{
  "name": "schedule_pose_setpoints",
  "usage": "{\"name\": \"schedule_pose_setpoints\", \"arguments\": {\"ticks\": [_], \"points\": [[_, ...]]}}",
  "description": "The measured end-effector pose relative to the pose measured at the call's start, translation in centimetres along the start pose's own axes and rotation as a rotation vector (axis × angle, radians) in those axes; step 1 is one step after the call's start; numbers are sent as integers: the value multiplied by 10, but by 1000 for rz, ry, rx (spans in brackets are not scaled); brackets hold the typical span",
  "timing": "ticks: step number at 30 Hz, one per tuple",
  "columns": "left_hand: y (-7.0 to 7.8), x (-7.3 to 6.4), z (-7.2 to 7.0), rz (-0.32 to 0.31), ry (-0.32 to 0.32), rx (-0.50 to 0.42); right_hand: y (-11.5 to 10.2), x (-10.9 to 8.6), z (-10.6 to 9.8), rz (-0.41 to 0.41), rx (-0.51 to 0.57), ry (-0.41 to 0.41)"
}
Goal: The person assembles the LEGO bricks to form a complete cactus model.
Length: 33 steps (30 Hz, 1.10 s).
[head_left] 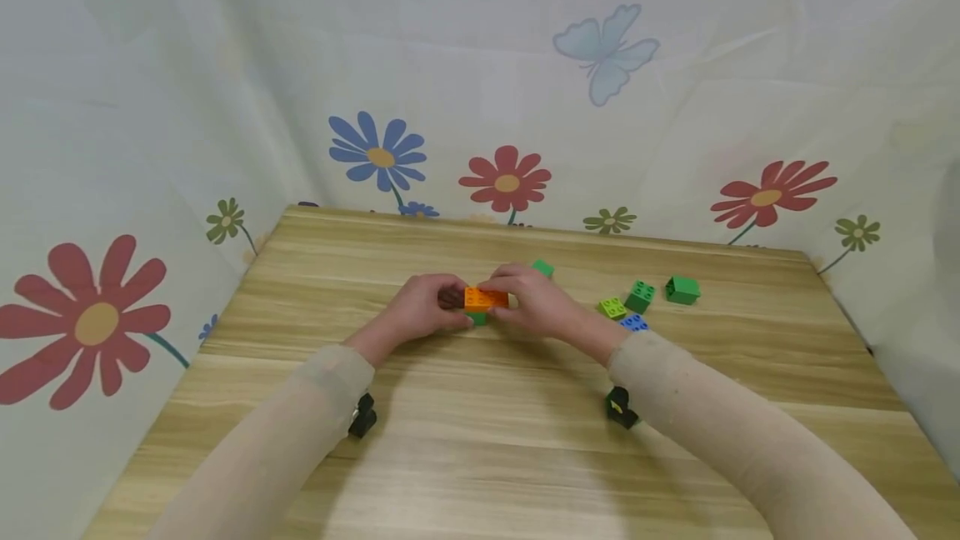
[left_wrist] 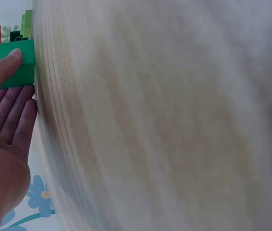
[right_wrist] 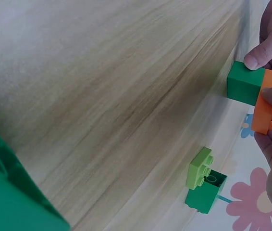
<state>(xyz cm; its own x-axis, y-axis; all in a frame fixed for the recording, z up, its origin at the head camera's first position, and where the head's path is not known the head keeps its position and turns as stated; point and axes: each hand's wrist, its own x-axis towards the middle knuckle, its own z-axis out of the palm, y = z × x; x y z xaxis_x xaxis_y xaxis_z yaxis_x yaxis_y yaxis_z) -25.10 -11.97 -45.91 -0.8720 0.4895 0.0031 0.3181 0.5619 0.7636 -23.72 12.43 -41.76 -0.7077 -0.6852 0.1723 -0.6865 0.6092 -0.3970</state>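
Observation:
An orange brick (head_left: 480,298) sits on top of a green block (head_left: 477,318) at the middle of the table. My left hand (head_left: 422,308) grips the green block from the left, its thumb flat on the near side in the left wrist view. A dark brown piece (head_left: 450,298) shows between the left fingers and the orange brick. From the right, my right hand (head_left: 534,300) pinches the orange brick, with the thumb on its side in the right wrist view. The orange brick's right end reaches past the green block beneath it.
Behind the right hand lies another green brick (head_left: 543,268). To the right are a lime brick (head_left: 612,307), a blue brick (head_left: 634,322), a studded green block (head_left: 641,296) and a green block on its side (head_left: 682,290). A flowered curtain (head_left: 450,65) hangs behind the table.

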Motion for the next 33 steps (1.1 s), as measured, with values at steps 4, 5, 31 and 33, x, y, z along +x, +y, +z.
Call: {"name": "schedule_pose_setpoints", "arguments": {"ticks": [4, 5, 31, 33], "points": [[0, 1, 0, -9, -1, 2, -1, 1, -1, -2, -7, -6], [-1, 0, 0, -9, -1, 3, -1, 1, -1, -3, -5, -4], [-2, -1, 2, 6, -1, 5, 19, -43, -26, 105, 127, 87], [-3, -1, 2, 11, -1, 10, 21, -49, -30, 116, 130, 87]]}}
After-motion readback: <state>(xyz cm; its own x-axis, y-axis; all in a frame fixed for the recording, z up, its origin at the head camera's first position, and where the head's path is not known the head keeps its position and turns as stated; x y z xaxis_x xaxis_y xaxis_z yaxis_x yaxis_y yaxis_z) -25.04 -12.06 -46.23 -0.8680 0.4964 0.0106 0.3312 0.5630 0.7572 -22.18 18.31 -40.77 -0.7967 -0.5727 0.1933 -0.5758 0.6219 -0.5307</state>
